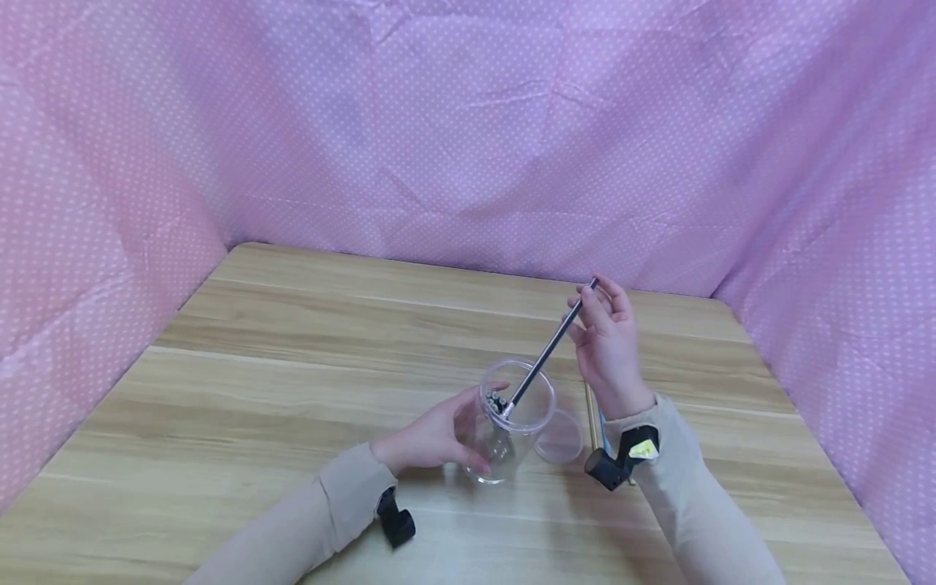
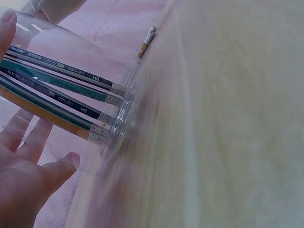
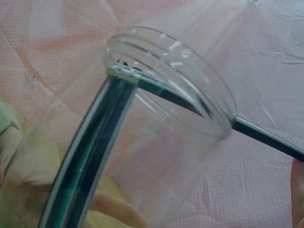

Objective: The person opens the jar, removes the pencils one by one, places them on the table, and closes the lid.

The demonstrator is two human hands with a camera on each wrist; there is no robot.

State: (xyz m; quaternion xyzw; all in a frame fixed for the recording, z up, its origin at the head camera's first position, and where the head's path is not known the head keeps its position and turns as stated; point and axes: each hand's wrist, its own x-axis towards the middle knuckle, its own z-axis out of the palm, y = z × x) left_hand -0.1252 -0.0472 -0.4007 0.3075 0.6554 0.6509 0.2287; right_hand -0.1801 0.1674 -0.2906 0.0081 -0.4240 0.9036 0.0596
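Observation:
My left hand (image 1: 439, 431) grips a clear plastic jar (image 1: 500, 455) from its left side, fingers and thumb around the wall. Several dark and green pencils (image 2: 71, 88) and an orange-yellow one lean together inside, metal-banded ends at the jar's base in the left wrist view. Up and to the right, my right hand (image 1: 610, 345) pinches a dark pencil (image 1: 552, 345) near its upper end. This pencil slants down through the open mouth of the jar, its silvery banded end inside the rim (image 3: 218, 107).
Just right of the jar lies a round translucent lid (image 1: 559, 439). A gold-coloured pencil (image 1: 591, 414) and something thin and blue lie under my right wrist. Pink dotted cloth (image 1: 468, 162) hangs around the back and sides of the wooden table (image 1: 292, 341).

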